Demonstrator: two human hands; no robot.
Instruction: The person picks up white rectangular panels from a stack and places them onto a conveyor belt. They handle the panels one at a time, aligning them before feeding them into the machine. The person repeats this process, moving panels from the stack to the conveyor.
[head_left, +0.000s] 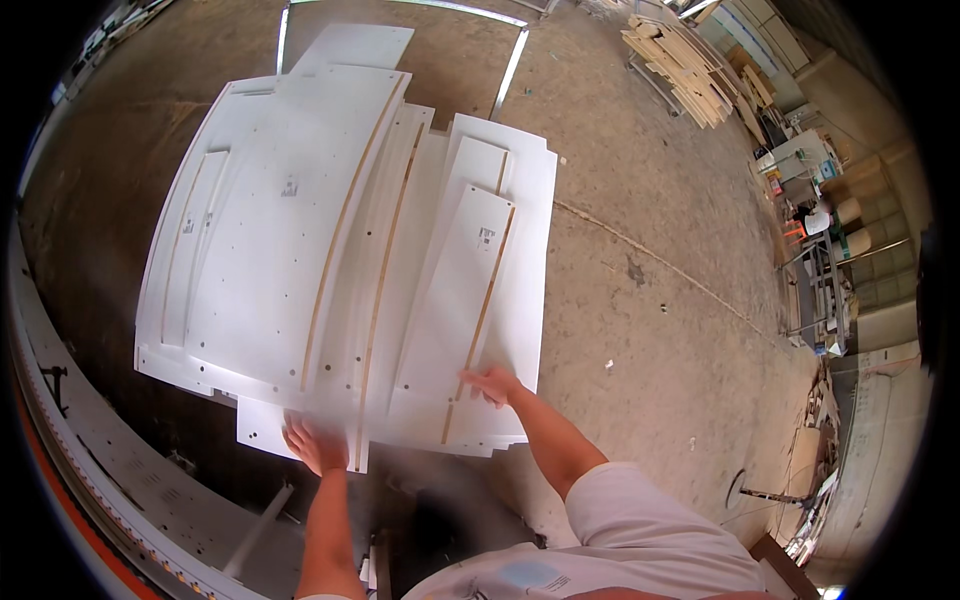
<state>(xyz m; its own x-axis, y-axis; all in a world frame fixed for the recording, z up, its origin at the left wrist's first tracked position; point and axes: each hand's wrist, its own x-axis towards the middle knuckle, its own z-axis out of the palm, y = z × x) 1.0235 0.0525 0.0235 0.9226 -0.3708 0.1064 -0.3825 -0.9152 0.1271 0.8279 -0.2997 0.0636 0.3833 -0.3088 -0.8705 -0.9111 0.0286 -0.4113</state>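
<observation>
A stack of white boards with small drilled holes lies before me, the large board on its left side. My left hand rests with spread fingers on the near end of a white board that juts out from the stack. On the right, a narrow white panel with a brown strip along its edge lies slightly askew over other boards. My right hand grips this panel's right edge near its close end, its fingers partly curled. The undersides of the boards are hidden.
At the lower left runs a long machine bed with an orange edge. A pale metal frame stands behind the stack. Wooden boards are piled at the far right, and cluttered shelving lines the right wall. Concrete floor lies between.
</observation>
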